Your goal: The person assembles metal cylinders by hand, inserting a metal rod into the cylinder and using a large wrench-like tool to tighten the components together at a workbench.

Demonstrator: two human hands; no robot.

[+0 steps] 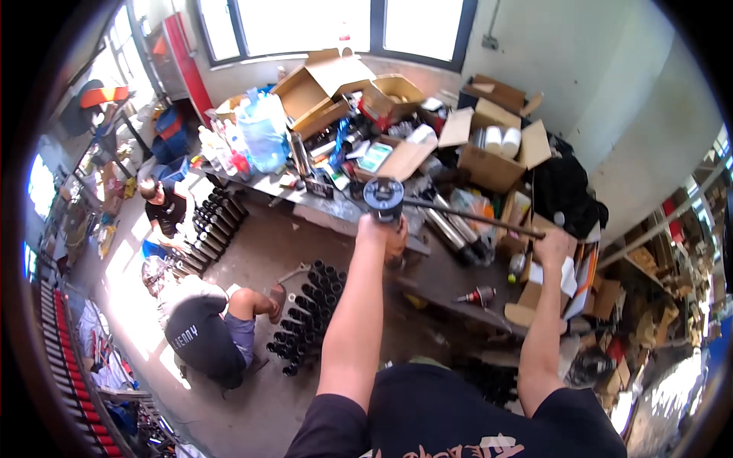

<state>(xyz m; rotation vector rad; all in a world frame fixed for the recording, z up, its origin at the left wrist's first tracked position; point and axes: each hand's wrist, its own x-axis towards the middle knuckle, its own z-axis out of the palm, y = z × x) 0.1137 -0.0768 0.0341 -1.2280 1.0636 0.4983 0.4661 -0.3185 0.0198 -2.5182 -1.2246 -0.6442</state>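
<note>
A dark cylinder with a round grey top (384, 197) stands upright at the table's near edge. Just under that top, my left hand (377, 229) is closed around its side. A long thin metal bar (473, 217) reaches from beside the cylinder's top toward the right. My right hand (556, 246) is wrapped round the bar's far right end, with that arm stretched forward. Whether the bar touches the cylinder I cannot tell. Below the bar, a small red and silver tool (478, 296) lies on the dark tabletop (443, 278).
Shiny metal tubes (450, 233) lie beyond the bar. Cardboard boxes (489, 156) and a big clear plastic bottle (262, 133) crowd the table's back. On the floor at left, two people (202, 336) crouch near rows of black tubes (309, 313). Shelves (679, 229) stand at right.
</note>
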